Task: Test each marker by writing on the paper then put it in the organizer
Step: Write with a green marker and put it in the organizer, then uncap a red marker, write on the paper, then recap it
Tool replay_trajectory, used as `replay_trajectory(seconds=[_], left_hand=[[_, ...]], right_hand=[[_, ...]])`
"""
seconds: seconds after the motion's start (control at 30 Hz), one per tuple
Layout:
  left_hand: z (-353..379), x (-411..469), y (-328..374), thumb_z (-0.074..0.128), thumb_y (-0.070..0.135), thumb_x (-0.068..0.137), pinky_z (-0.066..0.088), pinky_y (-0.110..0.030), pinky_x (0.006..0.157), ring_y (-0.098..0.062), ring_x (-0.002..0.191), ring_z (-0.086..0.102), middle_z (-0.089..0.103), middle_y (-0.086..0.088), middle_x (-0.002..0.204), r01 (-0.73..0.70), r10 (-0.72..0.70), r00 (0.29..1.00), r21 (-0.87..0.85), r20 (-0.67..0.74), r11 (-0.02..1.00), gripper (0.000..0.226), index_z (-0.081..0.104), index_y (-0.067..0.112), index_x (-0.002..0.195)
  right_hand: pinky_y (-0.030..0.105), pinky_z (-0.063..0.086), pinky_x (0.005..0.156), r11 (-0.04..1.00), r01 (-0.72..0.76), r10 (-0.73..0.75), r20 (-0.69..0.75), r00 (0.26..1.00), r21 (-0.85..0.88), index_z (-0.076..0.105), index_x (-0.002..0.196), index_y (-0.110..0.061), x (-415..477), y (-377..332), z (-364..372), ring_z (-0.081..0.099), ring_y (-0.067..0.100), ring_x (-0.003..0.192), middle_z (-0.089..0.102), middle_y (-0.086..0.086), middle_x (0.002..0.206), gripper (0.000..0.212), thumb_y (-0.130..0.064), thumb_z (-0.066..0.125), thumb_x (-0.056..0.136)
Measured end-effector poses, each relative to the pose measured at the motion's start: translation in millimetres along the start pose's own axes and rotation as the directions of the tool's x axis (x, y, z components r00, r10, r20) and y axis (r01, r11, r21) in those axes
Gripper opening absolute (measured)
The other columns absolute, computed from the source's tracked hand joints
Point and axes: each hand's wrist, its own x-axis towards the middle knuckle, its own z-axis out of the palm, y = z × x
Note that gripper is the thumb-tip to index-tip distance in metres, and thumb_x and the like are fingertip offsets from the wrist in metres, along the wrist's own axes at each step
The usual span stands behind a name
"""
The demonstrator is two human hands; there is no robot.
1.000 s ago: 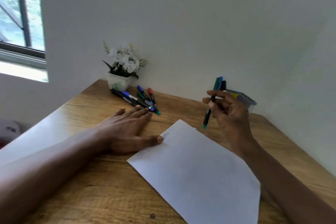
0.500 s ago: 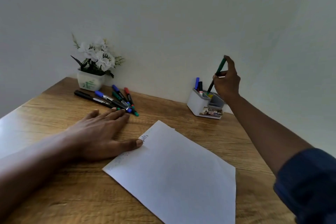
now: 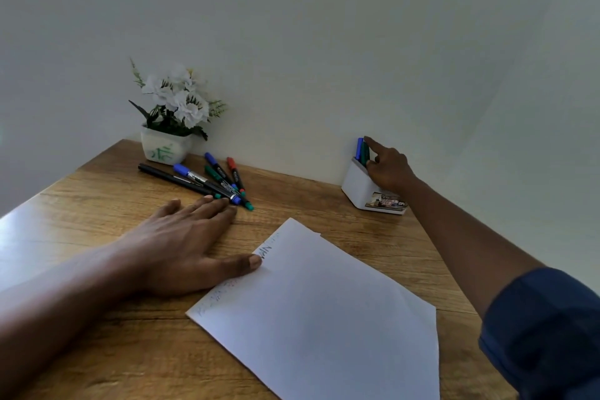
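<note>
Head view: looks forward and down at a wooden worktop (image 3: pixel 97 204) set against a pale wall.
Left hand (image 3: pixel 181 247): flat, palm down on the worktop, fingers straight and close together. It holds nothing. The thumb tip lies on the left edge of the paper.
Right hand (image 3: pixel 386 169): reached out to the organizer, arm stretched across the right side of the view. The index finger is straight, its tip on the top end of the green marker. The thumb lies close to the marker's side and the other fingers are curled. I cannot tell whether this is a grip or only a touch.
Green marker (image 3: pixel 365 153): upright in the organizer, only its upper part showing above the rim.
Blue marker (image 3: pixel 359 148): also upright in the organizer, just left of the green one and touching or nearly touching it.
Organizer (image 3: pixel 360 185): small white box near the wall, with a printed label low on its front. It sits well apart from the paper.
Paper (image 3: pixel 318 308): white sheet lying at an angle between the arms, with faint coloured scribbles along its left edge.
Loose markers (image 3: pixel 211 178): a fanned cluster of black, blue, green and red, lying flat just beyond the left fingertips.
Flower pot (image 3: pixel 165 149): white pot with white flowers, behind the cluster by the wall.
Sleeve (image 3: pixel 545 328): dark blue, on the right upper arm.
</note>
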Motion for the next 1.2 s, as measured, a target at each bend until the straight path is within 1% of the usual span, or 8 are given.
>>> replay_trajectory(seconds=[0.1, 0.23, 0.3, 0.37, 0.47, 0.83, 1.03, 1.2], left_hand=[[-1, -1, 1, -0.002, 0.104, 0.054, -0.001, -0.043, 0.126, -0.007, 0.153, -0.008, -0.012, 0.011, 0.167, 0.007, -0.007, 1.000, -0.002, 0.005, 1.000, 0.128, -0.006, 0.033, 0.160], [-2, 0, 2, 0.009, 0.100, 0.067, 0.000, -0.046, 0.126, -0.009, 0.154, -0.006, -0.009, 0.009, 0.169, 0.016, -0.016, 1.000, 0.001, 0.001, 1.000, 0.117, -0.003, 0.032, 0.161], [-2, -2, 2, 0.014, 0.098, 0.072, 0.000, -0.047, 0.126, -0.010, 0.155, -0.006, -0.008, 0.008, 0.169, 0.022, -0.022, 1.000, 0.000, -0.001, 1.000, 0.114, -0.002, 0.031, 0.162], [-2, -2, 3, 0.017, 0.097, 0.075, 0.000, -0.047, 0.126, -0.010, 0.155, -0.006, -0.008, 0.007, 0.169, 0.026, -0.026, 1.000, -0.005, -0.009, 1.000, 0.112, -0.001, 0.029, 0.162], [-3, -3, 4, 0.018, 0.096, 0.076, 0.000, -0.047, 0.126, -0.012, 0.155, -0.005, -0.007, 0.006, 0.170, 0.031, -0.031, 0.999, -0.007, -0.013, 1.000, 0.111, -0.001, 0.029, 0.162], [2, 0, 1, 0.021, 0.096, 0.076, 0.000, -0.050, 0.126, -0.013, 0.155, -0.007, -0.005, 0.006, 0.170, 0.011, -0.012, 0.999, -0.030, -0.039, 0.999, 0.111, 0.001, 0.028, 0.162], [3, 1, -1, 0.021, 0.095, 0.077, 0.000, -0.051, 0.125, -0.014, 0.155, -0.008, -0.006, 0.005, 0.170, 0.010, -0.011, 0.999, -0.025, -0.032, 1.000, 0.111, 0.000, 0.028, 0.162], [4, -1, -1, 0.020, 0.096, 0.076, -0.001, -0.049, 0.126, -0.012, 0.155, -0.008, -0.007, 0.006, 0.170, 0.008, -0.010, 0.999, -0.043, -0.048, 0.999, 0.112, 0.001, 0.028, 0.162]], right_hand=[[0.050, 0.039, 0.101, 0.979, -0.014, -0.011, -0.124, 0.992, -0.202, 0.022, 0.160, -0.031, -13, -20, -10, 0.043, 0.043, 0.128, 0.048, 0.024, 0.135, 0.069, -0.028, 0.053, 0.098], [0.046, 0.045, 0.089, 0.938, 0.289, -0.346, -0.477, 0.808, -0.190, 0.055, 0.137, -0.018, -46, -68, -11, 0.054, 0.035, 0.110, 0.060, 0.014, 0.116, 0.047, -0.023, 0.061, 0.090], [0.037, 0.051, 0.082, 0.917, 0.391, -0.331, -0.390, 0.859, 0.083, 0.067, 0.119, -0.021, -58, -100, -4, 0.062, 0.023, 0.095, 0.067, 0.003, 0.100, 0.030, -0.025, 0.065, 0.089], [0.026, 0.051, 0.072, 0.906, 0.293, -0.246, -0.185, 0.952, 0.304, 0.074, 0.101, -0.024, -65, -129, 9, 0.066, 0.009, 0.082, 0.071, -0.008, 0.087, 0.016, -0.031, 0.068, 0.088], [0.027, 0.056, 0.073, 0.890, 0.159, -0.194, 0.040, 0.980, 0.428, 0.075, 0.089, -0.023, -61, -165, 34, 0.070, 0.010, 0.084, 0.072, -0.007, 0.086, 0.007, -0.027, 0.070, 0.086], [0.042, 0.065, 0.074, 0.973, -0.013, -0.064, 0.326, 0.943, 0.229, 0.071, 0.101, -0.004, -19, -230, 87, 0.077, 0.026, 0.083, 0.075, 0.015, 0.093, 0.028, -0.022, 0.081, 0.083], [0.030, 0.060, 0.055, 0.966, -0.089, 0.007, 0.317, 0.948, 0.244, 0.067, 0.100, -0.003, -17, -231, 95, 0.070, 0.021, 0.064, 0.071, 0.011, 0.081, 0.037, -0.020, 0.086, 0.074], [0.042, 0.064, 0.075, 0.842, -0.123, 0.040, 0.168, 0.985, 0.525, 0.072, 0.095, 0.000, -31, -211, 84, 0.075, 0.026, 0.076, 0.074, 0.015, 0.083, 0.029, -0.016, 0.083, 0.074]])
